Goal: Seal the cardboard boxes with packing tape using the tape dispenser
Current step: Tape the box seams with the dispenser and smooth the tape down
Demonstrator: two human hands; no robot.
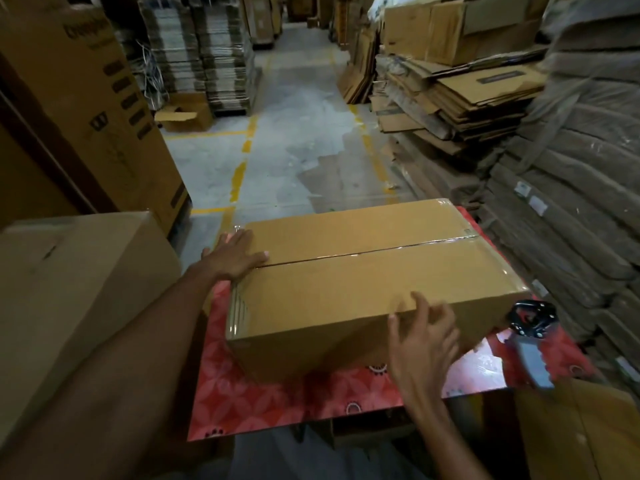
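On box (363, 289) top | left hand (235, 256) flat, fingers straight | right hand (424, 341) fingers spread at edge

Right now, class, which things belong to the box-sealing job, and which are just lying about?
Job: cardboard box, tape dispenser, left hand, right hand.
Lying about: flattened cardboard stacks, open box on the floor, tall printed carton.

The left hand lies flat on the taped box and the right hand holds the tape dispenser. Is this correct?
No. The head view shows the tape dispenser lying on the red table beside the box; the right hand is at the box's near edge.
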